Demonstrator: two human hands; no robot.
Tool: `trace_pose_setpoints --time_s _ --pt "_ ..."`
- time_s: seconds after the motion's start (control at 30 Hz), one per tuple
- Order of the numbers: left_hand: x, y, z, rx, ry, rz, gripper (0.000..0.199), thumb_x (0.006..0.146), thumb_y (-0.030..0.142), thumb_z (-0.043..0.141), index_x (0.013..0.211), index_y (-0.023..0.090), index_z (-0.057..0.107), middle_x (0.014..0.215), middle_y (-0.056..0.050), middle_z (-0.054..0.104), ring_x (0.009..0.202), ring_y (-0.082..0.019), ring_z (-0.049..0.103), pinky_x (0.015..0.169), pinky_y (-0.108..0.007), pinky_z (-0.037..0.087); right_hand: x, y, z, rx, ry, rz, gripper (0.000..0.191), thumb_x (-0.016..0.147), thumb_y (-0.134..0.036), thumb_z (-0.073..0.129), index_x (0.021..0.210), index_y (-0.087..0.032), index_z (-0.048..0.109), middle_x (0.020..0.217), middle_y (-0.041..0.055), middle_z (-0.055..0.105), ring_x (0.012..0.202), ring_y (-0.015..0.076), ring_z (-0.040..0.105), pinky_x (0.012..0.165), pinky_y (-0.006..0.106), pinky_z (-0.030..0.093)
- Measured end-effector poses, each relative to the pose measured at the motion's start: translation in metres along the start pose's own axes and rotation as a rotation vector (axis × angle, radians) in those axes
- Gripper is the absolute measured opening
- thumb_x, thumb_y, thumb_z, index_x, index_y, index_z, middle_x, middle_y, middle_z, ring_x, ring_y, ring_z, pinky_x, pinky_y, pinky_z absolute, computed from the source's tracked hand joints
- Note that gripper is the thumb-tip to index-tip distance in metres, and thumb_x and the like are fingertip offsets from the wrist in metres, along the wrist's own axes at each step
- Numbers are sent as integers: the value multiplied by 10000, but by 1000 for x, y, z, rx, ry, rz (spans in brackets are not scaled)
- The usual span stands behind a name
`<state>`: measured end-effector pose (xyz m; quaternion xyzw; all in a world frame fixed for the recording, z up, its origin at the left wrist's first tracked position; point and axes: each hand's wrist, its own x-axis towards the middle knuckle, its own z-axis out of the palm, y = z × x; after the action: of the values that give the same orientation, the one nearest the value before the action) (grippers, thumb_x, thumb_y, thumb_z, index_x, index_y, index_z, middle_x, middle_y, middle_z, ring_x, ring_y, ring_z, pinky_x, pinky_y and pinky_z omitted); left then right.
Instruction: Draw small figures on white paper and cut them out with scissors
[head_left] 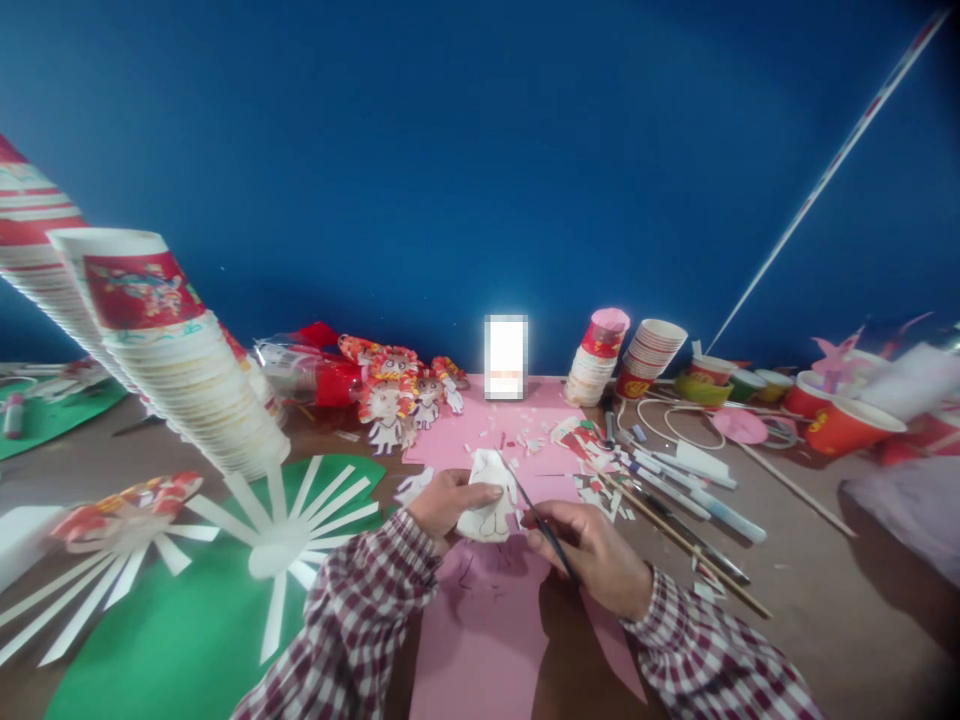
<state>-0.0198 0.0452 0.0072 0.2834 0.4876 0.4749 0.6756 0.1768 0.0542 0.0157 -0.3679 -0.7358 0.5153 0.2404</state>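
Observation:
In the middle of the head view, my left hand (442, 503) pinches a white paper piece (487, 520) with a figure outlined on it. My right hand (592, 550) is closed around a slim dark pointed tool (551, 540), whose exact kind I cannot make out. Its thin tip reaches the upper right edge of the paper. Both hands are above a pink sheet (480, 640) with faint marks. A second white cutout (414, 485) lies just beyond my left hand.
Stacked paper cups (202, 370) lean at left, near white strips fanned over green paper (150, 640). Coloured paper figures (386, 400) stand behind. Paper scraps (525, 440), pens (675, 485) and a wooden stick (697, 565) lie right of centre. More cups (851, 430) are far right.

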Motion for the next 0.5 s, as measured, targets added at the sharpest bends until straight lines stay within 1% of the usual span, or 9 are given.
trace_pose_setpoints --time_s 0.23,0.5 --pt "-1 0 1 -30 -21 -8 318 486 277 799 684 69 661 563 -64 651 490 -157 595 533 -283 470 -1 0 -1 -18 2 -13 274 773 -395 598 880 -147 641 538 -43 423 482 86 360 449 204 275" --pt "1 -1 0 -14 -8 -9 330 463 285 805 664 66 661 538 -65 646 465 -153 588 509 -268 465 -1 0 -1 -28 8 -23 294 783 -408 582 887 -139 640 551 -39 427 492 83 356 455 204 282"
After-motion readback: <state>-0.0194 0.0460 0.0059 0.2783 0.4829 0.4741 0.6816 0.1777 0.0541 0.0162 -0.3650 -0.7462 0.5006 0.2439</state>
